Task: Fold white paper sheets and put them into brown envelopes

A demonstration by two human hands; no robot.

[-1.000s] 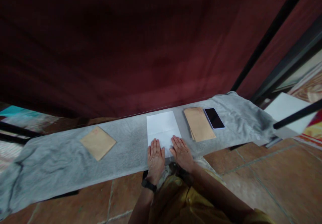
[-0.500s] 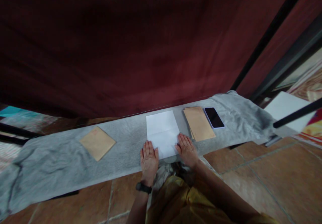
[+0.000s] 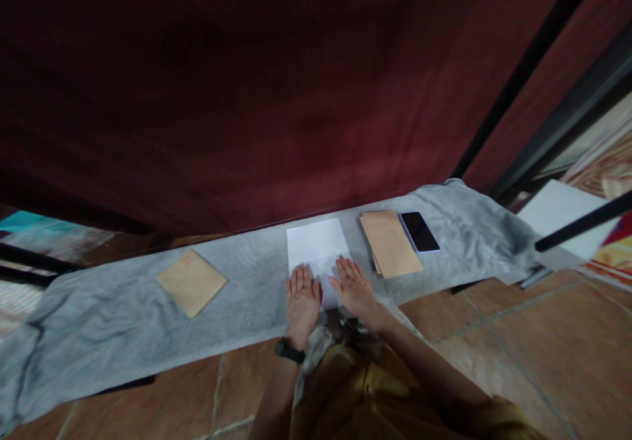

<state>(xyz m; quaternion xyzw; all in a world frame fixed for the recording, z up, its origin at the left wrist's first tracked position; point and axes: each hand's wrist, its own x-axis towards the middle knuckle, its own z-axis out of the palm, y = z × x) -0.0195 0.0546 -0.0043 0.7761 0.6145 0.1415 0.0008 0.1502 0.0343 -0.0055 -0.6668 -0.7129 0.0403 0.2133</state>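
A sheet of white paper (image 3: 316, 239) with a crease across it lies on the grey cloth in front of me. My left hand (image 3: 302, 298) rests flat on its lower left part, fingers stretched out. On the lower right part lies my right hand (image 3: 356, 288), palm down with its fingers extended. Both palms partly cover the near half of the sheet. Just right of the paper is a small stack of brown envelopes (image 3: 392, 246). A single brown envelope (image 3: 191, 283) lies turned at an angle farther left.
A phone (image 3: 420, 232) with a dark screen lies beside the envelope stack. Grey cloth (image 3: 247, 295) covers the narrow bench. Behind it hangs a dark red curtain (image 3: 296, 130). Black bars (image 3: 523, 74) stand at the right, near a white board (image 3: 563, 219). Tiled floor (image 3: 494, 348) shows below.
Both hands have slid from the paper's near corners inward and slightly forward, so they cover more of the sheet. The envelopes and phone have stayed in place.
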